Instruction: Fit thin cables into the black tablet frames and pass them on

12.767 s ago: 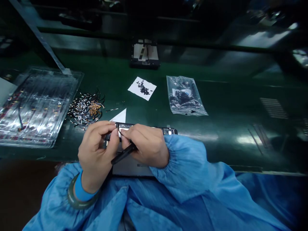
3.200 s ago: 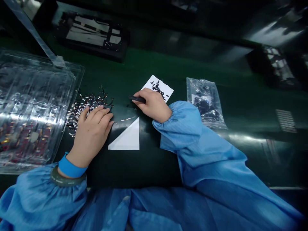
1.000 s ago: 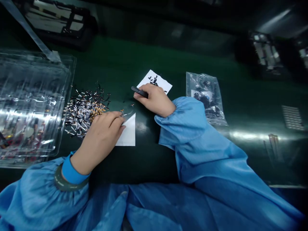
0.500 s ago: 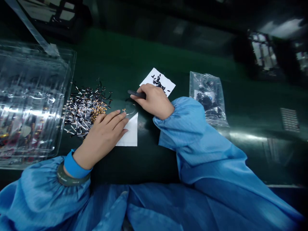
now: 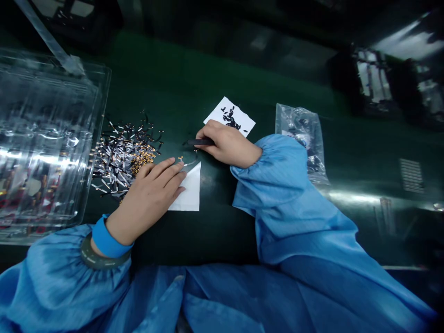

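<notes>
My left hand (image 5: pixel 151 192) lies flat, fingers stretched out, over a white paper sheet (image 5: pixel 190 192). By its fingertips is a small thin flex strip (image 5: pixel 190 163) with a gold-coloured end. In my right hand (image 5: pixel 231 145) is a pair of black tweezers (image 5: pixel 197 142), its tips pointing left, just above the strip. Whether the tips hold anything is too small to tell. Behind my right hand a white paper square (image 5: pixel 217 113) bears several small black oval pieces (image 5: pixel 231 121). To the left of my left hand spreads a heap of similar strips (image 5: pixel 120 157).
Clear plastic trays (image 5: pixel 52 111) stand at the left edge of the green table (image 5: pixel 166 78). A clear bag of dark pieces (image 5: pixel 301 143) lies beyond my right sleeve. Farther right is a small sheet with rows of light marks (image 5: pixel 411 175).
My right hand has turned slightly and shifted a little to the right, and the tweezers now lie more level. The left hand stays in place on the paper.
</notes>
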`<state>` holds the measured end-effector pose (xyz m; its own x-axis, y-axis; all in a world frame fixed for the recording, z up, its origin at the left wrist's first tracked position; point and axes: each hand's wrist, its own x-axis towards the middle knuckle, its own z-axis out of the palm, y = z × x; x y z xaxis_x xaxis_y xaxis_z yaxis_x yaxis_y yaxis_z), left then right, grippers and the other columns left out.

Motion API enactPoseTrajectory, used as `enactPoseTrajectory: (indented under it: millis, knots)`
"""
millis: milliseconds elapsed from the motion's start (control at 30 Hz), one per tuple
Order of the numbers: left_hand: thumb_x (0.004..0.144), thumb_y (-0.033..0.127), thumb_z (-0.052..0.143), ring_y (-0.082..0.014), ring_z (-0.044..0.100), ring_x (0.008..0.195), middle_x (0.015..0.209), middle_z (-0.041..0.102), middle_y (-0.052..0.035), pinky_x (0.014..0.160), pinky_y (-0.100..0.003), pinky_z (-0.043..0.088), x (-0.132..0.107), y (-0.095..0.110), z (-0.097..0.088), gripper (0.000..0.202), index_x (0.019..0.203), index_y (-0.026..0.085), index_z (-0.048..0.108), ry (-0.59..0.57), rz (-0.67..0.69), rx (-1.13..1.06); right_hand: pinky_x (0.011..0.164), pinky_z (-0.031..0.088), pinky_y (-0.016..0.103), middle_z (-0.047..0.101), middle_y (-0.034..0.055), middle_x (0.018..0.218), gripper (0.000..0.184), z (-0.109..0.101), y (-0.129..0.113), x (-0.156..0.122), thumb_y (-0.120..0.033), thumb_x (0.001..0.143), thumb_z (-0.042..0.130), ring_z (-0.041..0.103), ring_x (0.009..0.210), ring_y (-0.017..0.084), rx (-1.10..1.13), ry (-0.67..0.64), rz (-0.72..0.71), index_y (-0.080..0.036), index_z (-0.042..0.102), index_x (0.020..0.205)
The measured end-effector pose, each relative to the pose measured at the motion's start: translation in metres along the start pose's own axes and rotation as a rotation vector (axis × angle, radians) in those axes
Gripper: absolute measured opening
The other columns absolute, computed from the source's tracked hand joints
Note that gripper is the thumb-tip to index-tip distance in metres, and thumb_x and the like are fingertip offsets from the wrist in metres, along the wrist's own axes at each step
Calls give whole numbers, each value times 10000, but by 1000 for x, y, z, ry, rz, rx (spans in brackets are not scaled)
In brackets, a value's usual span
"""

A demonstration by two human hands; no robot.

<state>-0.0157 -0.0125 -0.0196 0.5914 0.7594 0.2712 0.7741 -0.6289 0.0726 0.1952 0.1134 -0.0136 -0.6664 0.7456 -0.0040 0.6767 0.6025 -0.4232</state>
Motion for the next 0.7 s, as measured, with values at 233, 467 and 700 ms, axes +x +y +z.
enactPoseTrajectory:
  millis: [233, 467, 700]
  knots:
    - [969, 221, 496, -288, 576, 1208, 1278, 658, -83, 915, -429, 437, 1, 2, -1, 278, 1189, 114, 627, 11, -6, -1, 693, 429, 272, 599, 65, 983, 146, 12, -24, -8, -185, 900, 485, 569, 821, 165, 108, 64, -124, -178, 624, 945]
    - [970, 225, 491, -281, 571, 1217, 1295, 651, -79, 917, -429, 444, 1, 3, -1, 285, 1192, 116, 634, 12, -15, -17, 728, 448, 284, 609, 46, 907, 110, 13, -29, -12, -169, 880, 535, 571, 833, 166, 152, 292, -143, -180, 638, 918]
    - [966, 222, 496, -291, 568, 1223, 1230, 682, -82, 917, -429, 451, 2, 5, -4, 290, 1191, 104, 636, -8, -17, -19, 661, 434, 252, 612, 39, 901, 148, 30, -30, -15, -235, 924, 503, 564, 792, 141, 120, 188, -116, -197, 642, 892]
